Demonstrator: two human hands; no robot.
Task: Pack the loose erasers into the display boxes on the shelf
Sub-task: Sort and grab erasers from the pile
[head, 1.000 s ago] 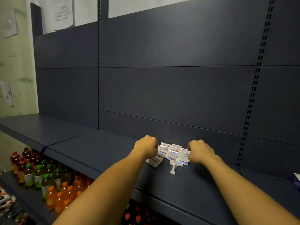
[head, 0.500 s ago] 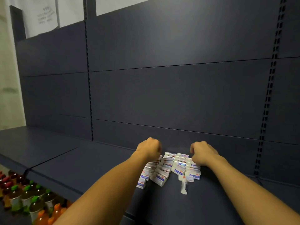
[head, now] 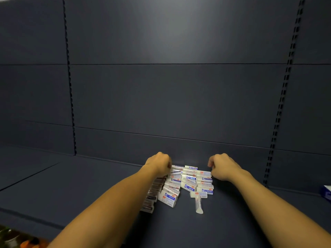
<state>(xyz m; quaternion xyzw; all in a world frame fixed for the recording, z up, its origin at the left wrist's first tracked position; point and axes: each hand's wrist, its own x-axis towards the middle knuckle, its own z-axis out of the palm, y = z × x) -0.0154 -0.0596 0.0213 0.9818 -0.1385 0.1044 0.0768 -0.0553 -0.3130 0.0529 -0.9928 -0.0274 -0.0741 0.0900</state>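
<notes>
Both hands (head: pixel 160 164) (head: pixel 223 167) have dragged the erasers (head: pixel 186 181) nearer.

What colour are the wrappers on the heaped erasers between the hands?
White with blue and small red markings on the heaped small wrapped erasers, clearest in the head view.

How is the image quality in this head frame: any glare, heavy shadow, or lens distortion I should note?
Head view: dim overall, with a soft glare patch on the back panel; the left hand throws shadow over the left column of erasers, hiding their print; wide-angle bowing shows in the slotted uprights; the lone eraser nearest the camera looks slightly smeared.
</notes>
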